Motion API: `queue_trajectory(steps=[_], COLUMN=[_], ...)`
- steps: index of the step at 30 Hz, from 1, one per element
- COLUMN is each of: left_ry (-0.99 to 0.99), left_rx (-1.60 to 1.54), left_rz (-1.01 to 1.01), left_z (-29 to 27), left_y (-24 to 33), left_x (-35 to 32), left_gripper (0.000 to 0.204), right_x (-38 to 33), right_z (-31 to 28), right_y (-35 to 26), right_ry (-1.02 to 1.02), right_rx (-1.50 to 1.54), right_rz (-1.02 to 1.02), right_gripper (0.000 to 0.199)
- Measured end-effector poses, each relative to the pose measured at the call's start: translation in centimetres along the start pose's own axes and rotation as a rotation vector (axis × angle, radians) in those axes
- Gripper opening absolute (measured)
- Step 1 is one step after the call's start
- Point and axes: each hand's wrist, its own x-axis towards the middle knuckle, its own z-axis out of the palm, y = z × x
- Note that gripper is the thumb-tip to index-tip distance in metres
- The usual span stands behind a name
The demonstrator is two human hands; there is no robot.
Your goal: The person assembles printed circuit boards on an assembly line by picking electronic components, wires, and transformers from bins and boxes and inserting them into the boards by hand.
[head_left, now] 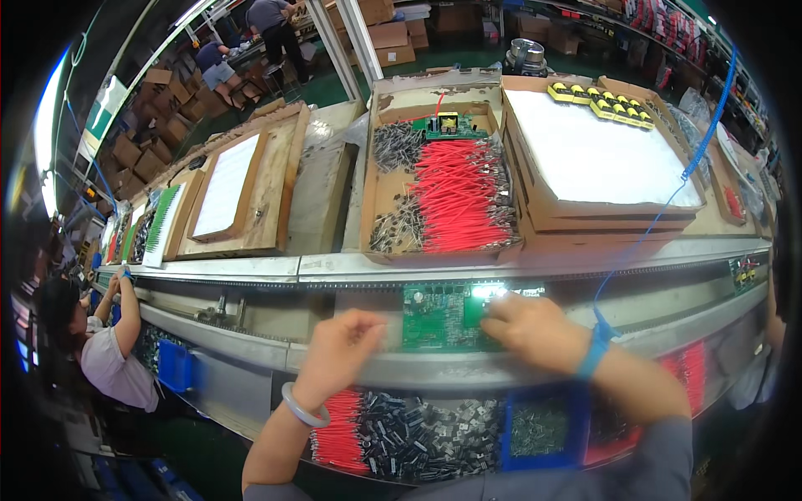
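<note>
A green circuit board (434, 311) lies across the conveyor rails in front of me, with a bright glare near its right part. My right hand (535, 330), with a blue wrist strap (597, 349), is over the board's right part, its fingertips pinched down at the surface. Whatever is between those fingers is hidden and a little blurred. Left of the board hovers my left hand (344, 346), fingers curled and thumb against them, apart from the board. Any small part in it is too small to make out. A pale bangle (306, 407) circles that wrist.
Below the rail are red wire leads (337, 430), black components (403, 434) and a blue bin (539, 426) of small metal parts. Beyond the conveyor, a cardboard tray (443, 184) holds red leads, beside stacked boxes (601, 159). A blue coiled cord (710, 129) hangs right. A co-worker (113, 351) is left.
</note>
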Motion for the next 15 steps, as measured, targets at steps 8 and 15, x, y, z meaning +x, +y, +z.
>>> queue_trajectory(steps=[8, 15], left_ry=[0.051, 0.128], left_rx=[0.278, 0.402], left_rz=[0.236, 0.331], left_z=[1.9, 2.1], left_y=[-0.9, -0.3], left_x=[1.4, 1.2], left_gripper=[0.012, 0.011], right_x=[-0.1, -0.2], right_z=[0.7, 0.7], right_y=[0.1, 0.0], right_ry=[0.089, 0.095], right_rx=[-0.028, -0.011], right_rz=[-0.019, -0.008], right_gripper=[0.012, 0.012])
